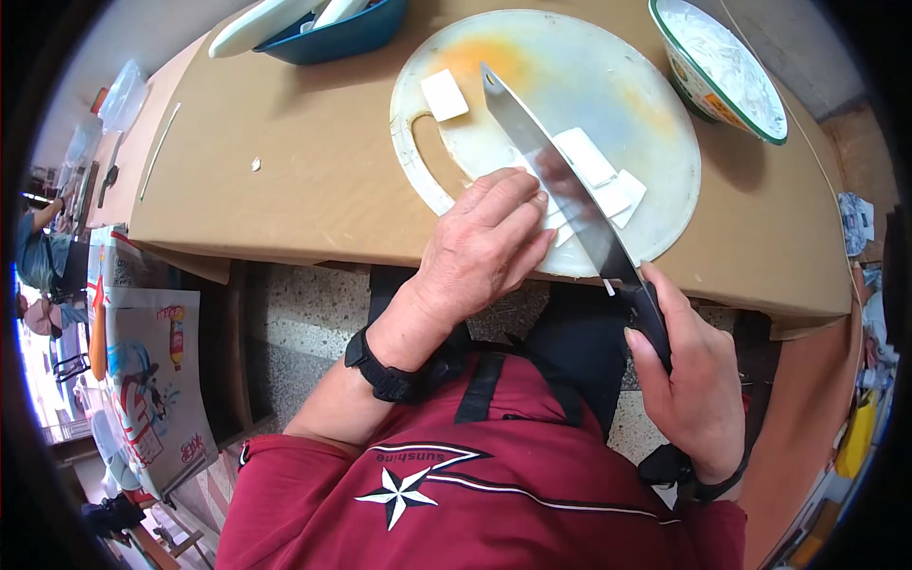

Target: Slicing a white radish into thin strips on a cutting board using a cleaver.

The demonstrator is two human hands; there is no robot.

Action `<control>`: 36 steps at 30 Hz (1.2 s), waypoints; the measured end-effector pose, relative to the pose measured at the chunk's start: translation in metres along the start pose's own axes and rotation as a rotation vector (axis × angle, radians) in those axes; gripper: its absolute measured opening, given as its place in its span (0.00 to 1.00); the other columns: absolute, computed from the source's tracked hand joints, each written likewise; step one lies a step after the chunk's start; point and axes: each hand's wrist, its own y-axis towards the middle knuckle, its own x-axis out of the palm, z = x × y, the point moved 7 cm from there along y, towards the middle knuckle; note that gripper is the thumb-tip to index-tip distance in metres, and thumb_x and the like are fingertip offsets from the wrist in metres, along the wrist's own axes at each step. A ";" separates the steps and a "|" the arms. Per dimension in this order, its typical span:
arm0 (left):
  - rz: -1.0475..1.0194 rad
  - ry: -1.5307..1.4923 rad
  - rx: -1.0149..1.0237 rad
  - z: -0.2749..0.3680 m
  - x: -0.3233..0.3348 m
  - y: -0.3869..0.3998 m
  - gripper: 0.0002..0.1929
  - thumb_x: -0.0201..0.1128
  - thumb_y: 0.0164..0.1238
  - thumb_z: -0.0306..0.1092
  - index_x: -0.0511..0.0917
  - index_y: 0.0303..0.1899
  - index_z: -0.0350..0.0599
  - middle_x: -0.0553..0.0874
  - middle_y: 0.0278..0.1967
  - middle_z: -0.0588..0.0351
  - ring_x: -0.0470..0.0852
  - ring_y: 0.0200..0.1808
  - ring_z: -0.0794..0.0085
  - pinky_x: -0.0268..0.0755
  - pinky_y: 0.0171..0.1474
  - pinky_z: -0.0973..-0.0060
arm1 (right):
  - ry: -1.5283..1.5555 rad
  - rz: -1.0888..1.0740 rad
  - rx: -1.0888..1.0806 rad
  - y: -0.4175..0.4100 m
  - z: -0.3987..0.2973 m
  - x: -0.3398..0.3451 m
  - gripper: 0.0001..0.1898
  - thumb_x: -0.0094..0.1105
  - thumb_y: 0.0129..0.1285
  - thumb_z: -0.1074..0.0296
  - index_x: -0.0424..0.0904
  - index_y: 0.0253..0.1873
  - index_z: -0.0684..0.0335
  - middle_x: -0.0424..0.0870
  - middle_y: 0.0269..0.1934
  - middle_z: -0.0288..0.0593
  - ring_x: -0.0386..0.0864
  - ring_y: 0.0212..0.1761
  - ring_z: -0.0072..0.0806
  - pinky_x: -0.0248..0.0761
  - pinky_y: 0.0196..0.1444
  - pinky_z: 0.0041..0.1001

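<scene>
My right hand [687,377] grips the black handle of a large cleaver-like kitchen knife [563,171]. Its broad blade slants up and left across a round, stained plastic cutting board [655,92]. Just left of the blade, my left hand [491,228] rests with bent fingers on thin white slices, partly hidden by hand and blade. To the blade's right lie a white block [584,155] and thin white slices [628,196] of what looks like radish. Another white block [444,95] lies by the board's handle hole. A thin white strip hangs near the knife's heel.
A green-rimmed bowl [727,75] of white shreds stands at the right. A blue basin [342,44] holding white pieces stands at the upper left. A small white scrap [256,164] and a thin stick [159,151] lie on the brown-covered table [320,192]. People are visible far left.
</scene>
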 end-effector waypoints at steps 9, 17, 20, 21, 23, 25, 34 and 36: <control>0.011 -0.014 0.010 -0.001 0.001 0.000 0.17 0.75 0.53 0.27 0.82 0.45 0.36 0.83 0.48 0.46 0.84 0.52 0.51 0.79 0.53 0.63 | 0.001 0.069 -0.079 0.040 -0.005 0.010 0.23 0.60 0.66 0.74 0.70 0.65 0.72 0.83 0.39 0.63 0.82 0.40 0.59 0.74 0.41 0.45; 0.027 -0.014 0.011 0.001 0.002 -0.002 0.14 0.72 0.57 0.29 0.79 0.43 0.36 0.81 0.47 0.46 0.83 0.53 0.53 0.78 0.54 0.62 | 0.129 0.113 -0.066 0.069 0.009 0.017 0.23 0.61 0.66 0.73 0.70 0.63 0.74 0.83 0.36 0.68 0.82 0.39 0.63 0.73 0.41 0.50; 0.019 -0.010 0.003 0.002 0.001 -0.002 0.15 0.72 0.57 0.29 0.79 0.44 0.35 0.82 0.47 0.45 0.83 0.53 0.52 0.78 0.55 0.62 | 0.185 0.148 -0.038 0.064 0.019 0.013 0.22 0.61 0.66 0.73 0.71 0.63 0.73 0.83 0.36 0.68 0.82 0.39 0.63 0.74 0.41 0.47; 0.018 -0.012 0.005 0.002 0.001 -0.001 0.15 0.72 0.57 0.29 0.79 0.44 0.35 0.82 0.47 0.45 0.83 0.53 0.52 0.78 0.55 0.62 | 0.205 0.136 0.003 0.061 0.021 0.012 0.22 0.61 0.67 0.73 0.72 0.64 0.72 0.83 0.36 0.60 0.82 0.37 0.47 0.74 0.41 0.38; 0.023 -0.001 -0.002 0.001 0.000 -0.001 0.16 0.72 0.57 0.28 0.79 0.45 0.34 0.82 0.47 0.45 0.82 0.53 0.51 0.78 0.56 0.61 | 0.226 0.126 0.045 0.056 0.023 0.010 0.22 0.60 0.68 0.72 0.73 0.64 0.71 0.84 0.36 0.51 0.82 0.34 0.31 0.74 0.41 0.29; 0.025 -0.003 -0.015 0.000 0.000 -0.003 0.17 0.74 0.56 0.28 0.80 0.46 0.35 0.83 0.48 0.45 0.83 0.54 0.50 0.78 0.56 0.61 | 0.228 0.176 -0.026 0.051 0.019 0.005 0.22 0.60 0.67 0.74 0.73 0.65 0.71 0.84 0.37 0.50 0.82 0.36 0.29 0.73 0.42 0.28; 0.009 0.012 0.001 0.002 -0.001 -0.002 0.17 0.75 0.54 0.27 0.81 0.46 0.36 0.83 0.50 0.45 0.84 0.54 0.51 0.78 0.55 0.62 | 0.181 0.090 -0.003 0.017 0.010 -0.008 0.24 0.62 0.65 0.76 0.72 0.65 0.70 0.84 0.43 0.61 0.85 0.45 0.55 0.77 0.47 0.37; 0.004 0.011 -0.001 0.002 -0.001 -0.002 0.17 0.75 0.54 0.27 0.81 0.46 0.36 0.83 0.50 0.46 0.84 0.53 0.51 0.78 0.55 0.62 | 0.186 0.072 0.001 0.010 0.013 -0.009 0.24 0.62 0.65 0.75 0.72 0.65 0.70 0.84 0.44 0.61 0.85 0.45 0.55 0.77 0.48 0.37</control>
